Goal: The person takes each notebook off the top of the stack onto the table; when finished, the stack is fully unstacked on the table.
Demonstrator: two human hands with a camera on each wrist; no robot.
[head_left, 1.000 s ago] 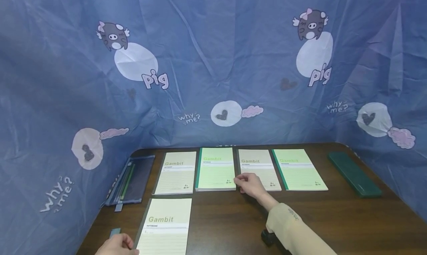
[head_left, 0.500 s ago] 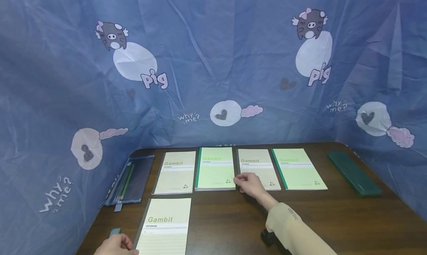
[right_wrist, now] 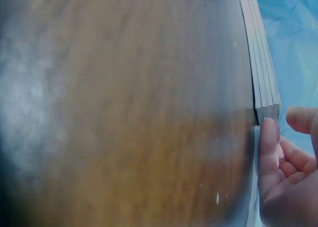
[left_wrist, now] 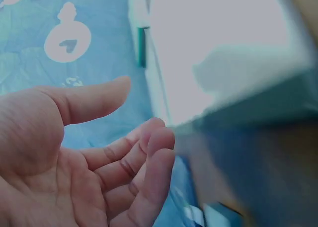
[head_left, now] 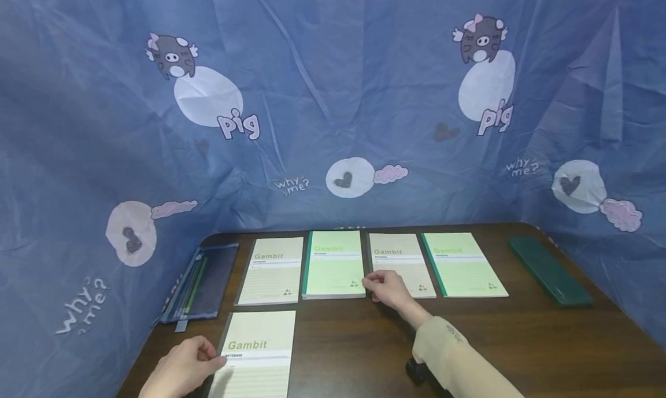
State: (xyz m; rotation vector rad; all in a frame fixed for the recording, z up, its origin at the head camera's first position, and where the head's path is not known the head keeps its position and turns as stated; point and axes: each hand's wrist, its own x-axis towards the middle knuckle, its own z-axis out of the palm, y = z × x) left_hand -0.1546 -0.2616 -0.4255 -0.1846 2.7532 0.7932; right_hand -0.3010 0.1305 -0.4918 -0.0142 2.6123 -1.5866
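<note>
In the head view my left hand (head_left: 182, 366) is beside the dark spine of the cream Gambit notebook (head_left: 255, 352) at the front left, its thumb overlapping the cover. The left wrist view shows that hand's thumb and fingers apart, holding nothing. My right hand (head_left: 390, 288) is at the lower right corner of a light green notebook (head_left: 334, 265). Up close in the right wrist view, this is a stack of notebooks (right_wrist: 261, 63); the forefinger touches its corner and the thumb stands away from it. Another cream notebook (head_left: 398, 247) lies partly under the right hand in the head view.
In the back row are also a cream notebook (head_left: 273, 276) at left and a green notebook (head_left: 463, 265) at right. A blue zip pouch (head_left: 215, 282) lies at the left edge, a dark green case (head_left: 551, 271) at the right. Blue printed cloth (head_left: 312, 97) surrounds the wooden table (head_left: 354, 352).
My left hand has moved up and right, from the front notebook's lower left to higher beside its spine. The right hand stays at the green stack's corner. The head view has shifted slightly.
</note>
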